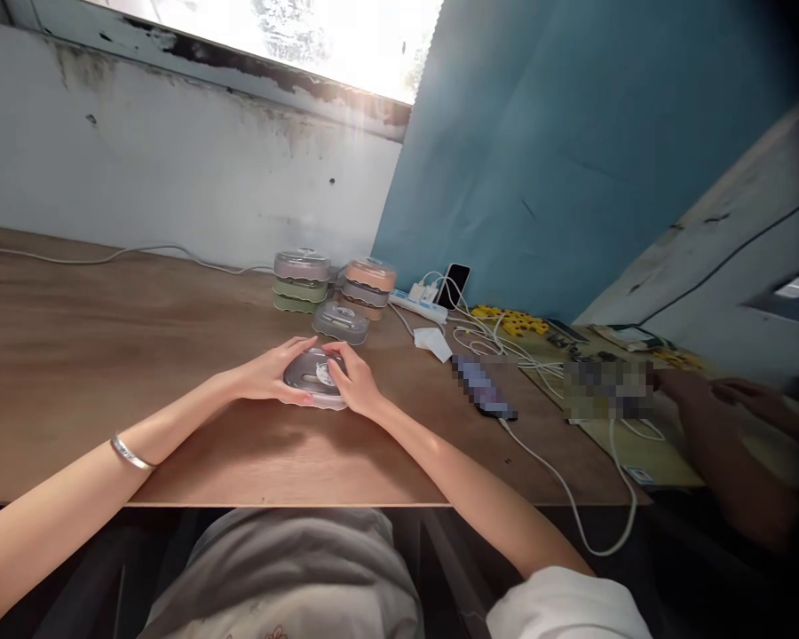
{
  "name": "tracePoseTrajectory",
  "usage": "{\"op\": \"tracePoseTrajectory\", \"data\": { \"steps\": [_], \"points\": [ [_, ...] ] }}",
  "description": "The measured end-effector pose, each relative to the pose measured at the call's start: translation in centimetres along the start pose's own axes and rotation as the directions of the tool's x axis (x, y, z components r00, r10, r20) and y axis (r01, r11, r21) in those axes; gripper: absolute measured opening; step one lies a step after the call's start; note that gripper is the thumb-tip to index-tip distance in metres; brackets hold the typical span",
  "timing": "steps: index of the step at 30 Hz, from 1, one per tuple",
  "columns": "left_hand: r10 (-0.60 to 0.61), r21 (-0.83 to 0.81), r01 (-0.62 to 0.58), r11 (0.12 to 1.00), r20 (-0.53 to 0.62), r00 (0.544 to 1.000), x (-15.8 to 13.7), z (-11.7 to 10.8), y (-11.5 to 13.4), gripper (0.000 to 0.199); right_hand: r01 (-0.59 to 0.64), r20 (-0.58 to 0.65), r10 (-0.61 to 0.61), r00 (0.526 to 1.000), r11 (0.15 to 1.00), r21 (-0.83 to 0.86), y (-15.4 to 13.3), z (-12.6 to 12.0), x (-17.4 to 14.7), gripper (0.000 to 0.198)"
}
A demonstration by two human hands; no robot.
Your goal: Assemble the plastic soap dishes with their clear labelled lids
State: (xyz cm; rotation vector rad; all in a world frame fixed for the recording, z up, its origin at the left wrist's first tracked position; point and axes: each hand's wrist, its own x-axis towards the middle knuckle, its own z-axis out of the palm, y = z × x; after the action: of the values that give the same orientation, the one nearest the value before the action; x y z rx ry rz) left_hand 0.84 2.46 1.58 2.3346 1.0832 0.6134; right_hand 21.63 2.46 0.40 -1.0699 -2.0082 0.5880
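Note:
Between my two hands a small oval plastic box with a clear lid and a round white sticker rests on the wooden table. My left hand wraps around its left end, thumb at the near side. From the right, my right hand grips the other end, its thumb by the sticker. Just behind stands a similar grey box. Farther back are two stacks of such boxes: a left stack in mauve and green, and a right stack in peach and grey.
A white power strip with chargers and a black phone stand by the blue wall sheet. White cables trail rightward past a white paper and a charging phone. At the far right, another person's arm reaches over the table.

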Motion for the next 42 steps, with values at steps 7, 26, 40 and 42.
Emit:
{"op": "tracePoseTrajectory", "data": {
  "steps": [7, 26, 40, 42],
  "points": [
    [-0.052, -0.043, 0.051, 0.998, -0.020, 0.998, 0.4, -0.1, -1.1, 0.089, -0.074, 0.081, 0.077, 0.994, 0.997, -0.035, 0.1, -0.3, 2.0, 0.019],
    [-0.027, -0.232, 0.034, 0.972, 0.034, 0.999, 0.1, -0.8, -1.2, 0.072, -0.056, 0.136, 0.087, 0.987, 0.975, -0.216, -1.8, 0.2, 4.5, 0.017],
    [0.000, -0.145, -0.012, 0.989, -0.079, 0.997, -0.1, -0.3, -1.1, 0.071, 0.074, 0.250, 0.023, 0.968, 0.925, -0.372, -3.6, -1.0, 2.1, 0.032],
    [0.010, -0.137, -0.022, 0.990, -0.089, 0.996, 0.0, -0.2, -1.1, 0.071, 0.079, 0.241, 0.017, 0.970, 0.920, -0.384, -3.6, -1.0, 2.1, 0.032]
  ]
}}
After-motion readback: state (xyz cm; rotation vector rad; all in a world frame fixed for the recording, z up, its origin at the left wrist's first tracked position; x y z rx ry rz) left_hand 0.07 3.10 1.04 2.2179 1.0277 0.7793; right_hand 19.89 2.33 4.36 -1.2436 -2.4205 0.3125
